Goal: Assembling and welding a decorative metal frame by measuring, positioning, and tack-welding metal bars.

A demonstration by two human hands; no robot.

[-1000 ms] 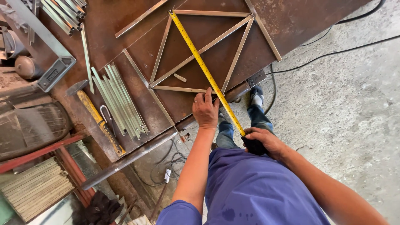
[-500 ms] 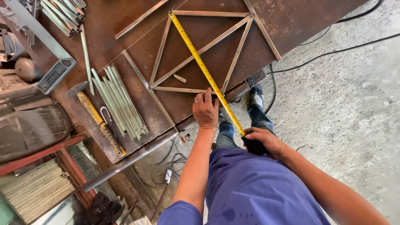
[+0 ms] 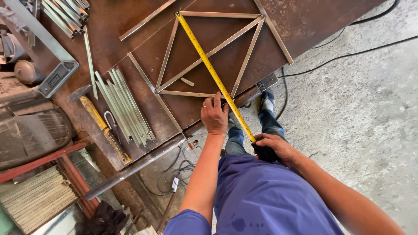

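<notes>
Nearest, the right hand point(image 3: 275, 147) is closed around the dark case of a tape measure point(image 3: 264, 153), held just off the near edge of the rusty steel table point(image 3: 305, 21). From it the yellow tape blade point(image 3: 209, 69) runs diagonally away across the table. Just left of the blade, the left hand point(image 3: 214, 115) rests flat and open on the table's near edge, fingers spread and touching the near corner of a square metal frame point(image 3: 248, 56). The frame lies flat with a diagonal bar across it; the blade crosses it corner to corner, its tip at the far corner. To the left lie a bundle of cut metal strips point(image 3: 124, 106) and a yellow-handled hammer point(image 3: 98, 119). On the right, black cables point(image 3: 348, 55) trail over the concrete floor point(image 3: 370, 109).
</notes>
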